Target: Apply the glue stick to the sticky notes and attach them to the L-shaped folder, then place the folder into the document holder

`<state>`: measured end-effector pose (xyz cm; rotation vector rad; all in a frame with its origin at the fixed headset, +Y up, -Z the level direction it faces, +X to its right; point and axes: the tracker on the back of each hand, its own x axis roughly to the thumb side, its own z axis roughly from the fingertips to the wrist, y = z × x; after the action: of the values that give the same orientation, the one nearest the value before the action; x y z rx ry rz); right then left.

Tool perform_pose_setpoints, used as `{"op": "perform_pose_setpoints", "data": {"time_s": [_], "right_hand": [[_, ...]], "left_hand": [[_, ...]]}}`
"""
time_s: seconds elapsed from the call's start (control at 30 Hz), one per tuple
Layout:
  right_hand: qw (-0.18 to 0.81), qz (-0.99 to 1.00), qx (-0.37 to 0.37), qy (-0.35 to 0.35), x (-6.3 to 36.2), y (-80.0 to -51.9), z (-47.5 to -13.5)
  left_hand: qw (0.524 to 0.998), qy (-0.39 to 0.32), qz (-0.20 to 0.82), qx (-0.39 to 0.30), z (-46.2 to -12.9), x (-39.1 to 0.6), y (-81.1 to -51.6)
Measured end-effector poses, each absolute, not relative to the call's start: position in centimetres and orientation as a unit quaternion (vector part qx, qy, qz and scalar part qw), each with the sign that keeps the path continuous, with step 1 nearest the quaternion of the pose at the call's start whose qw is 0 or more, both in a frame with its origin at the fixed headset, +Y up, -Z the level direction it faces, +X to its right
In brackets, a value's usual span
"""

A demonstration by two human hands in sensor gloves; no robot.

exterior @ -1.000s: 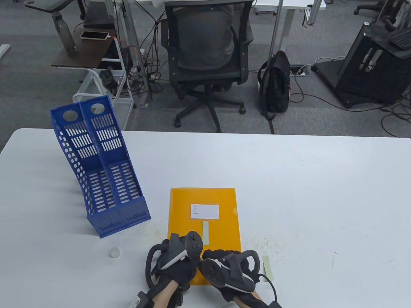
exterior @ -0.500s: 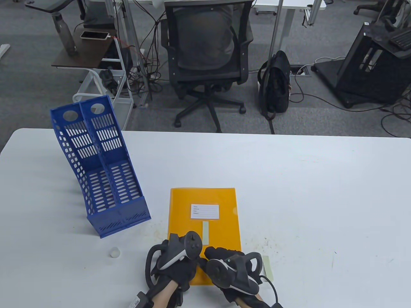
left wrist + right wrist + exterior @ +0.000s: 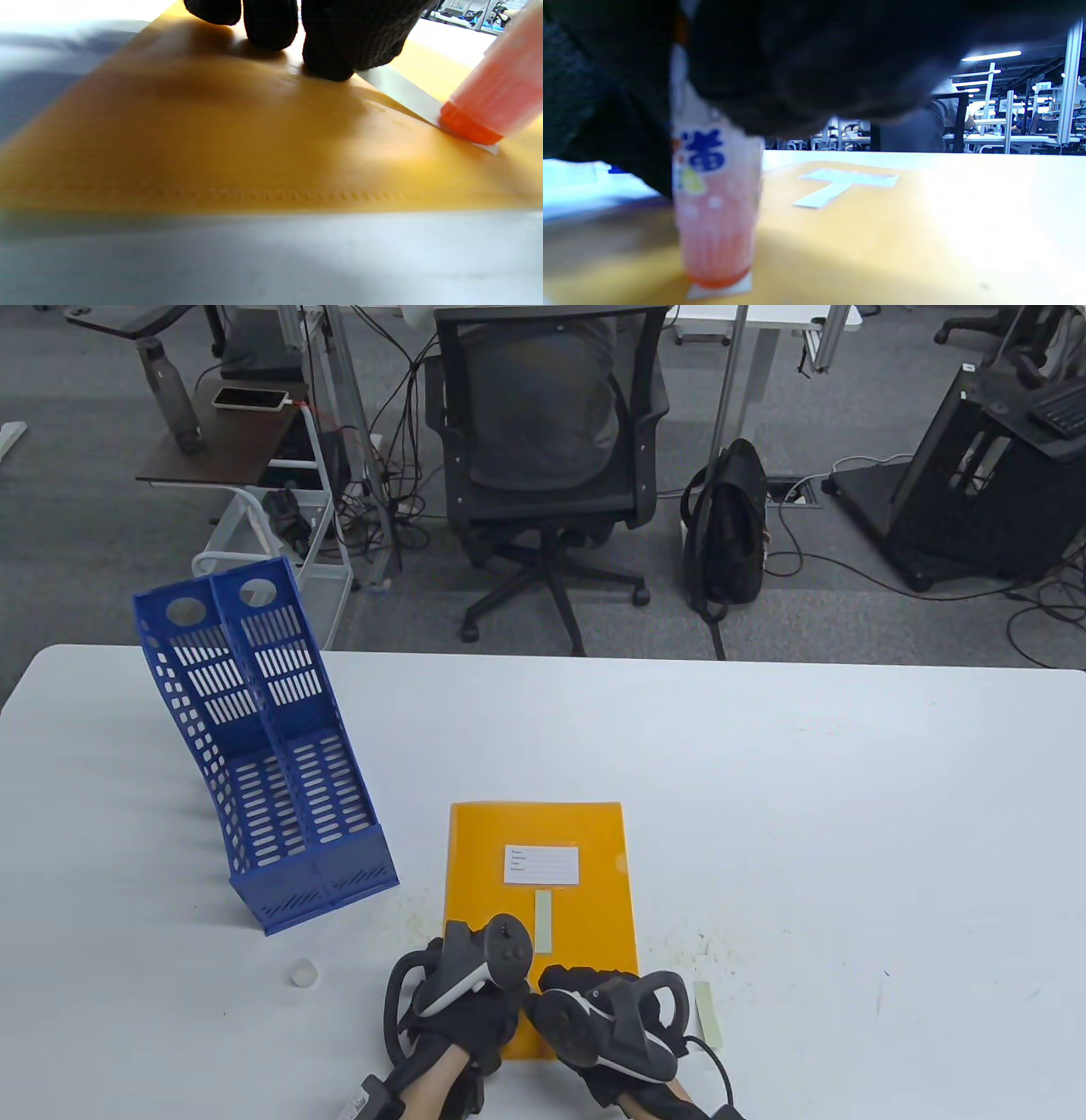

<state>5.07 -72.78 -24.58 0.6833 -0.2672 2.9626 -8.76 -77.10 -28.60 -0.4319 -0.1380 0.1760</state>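
Folder (image 3: 585,827), one, three sticky notes seemingly, left fingers (image 3: 326,63) pressing one (image 3: 407,95), right hand (image 3: 607,1022) gripping glue stick (image 3: 715,212).

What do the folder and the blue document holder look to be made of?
Folder: probably thin plastic sheet with a smooth, slightly glossy orange surface that shows soft highlights in the left wrist view. Holder: likely rigid moulded plastic, matte blue, with regular slots and round cut-outs through its walls.

An orange L-shaped folder (image 3: 543,891) lies flat near the table's front edge, one pale green sticky note (image 3: 543,920) stuck below its white label. Another note (image 3: 407,95) lies on it under a pink glue stick (image 3: 494,99); a third (image 3: 709,1015) rests just right. A blue document holder (image 3: 271,755) stands left.
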Motion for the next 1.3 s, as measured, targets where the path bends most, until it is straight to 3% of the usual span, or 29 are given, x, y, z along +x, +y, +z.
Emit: {"op": "perform_pose_setpoints", "data": {"time_s": [0.2, 0.53, 0.73, 1.03, 1.17, 1.3], "right_hand": [[0.074, 0.972, 0.206, -0.088, 6.4, -72.2, -24.6], [0.146, 0.981, 0.112, -0.054, 10.6, -71.5, -25.9], [0.187, 0.977, 0.101, -0.014, 11.5, -72.6, -27.0], [0.266, 0.960, 0.085, -0.011, 11.8, -74.8, -28.1], [0.345, 0.934, 0.090, 0.038, 11.6, -75.7, -28.5], [0.363, 0.924, 0.096, 0.078, 11.3, -76.6, -28.8]], "left_hand": [[0.970, -0.068, 0.088, -0.214, -28.6, -8.8, -77.1], [0.970, -0.067, 0.091, -0.215, -28.6, -8.9, -77.2], [0.970, -0.067, 0.091, -0.215, -28.6, -8.9, -77.2], [0.969, -0.067, 0.099, -0.218, -28.5, -9.0, -77.2], [0.968, -0.067, 0.102, -0.219, -28.5, -9.1, -77.3], [0.970, -0.067, 0.097, -0.214, -28.4, -9.0, -77.2]]}}
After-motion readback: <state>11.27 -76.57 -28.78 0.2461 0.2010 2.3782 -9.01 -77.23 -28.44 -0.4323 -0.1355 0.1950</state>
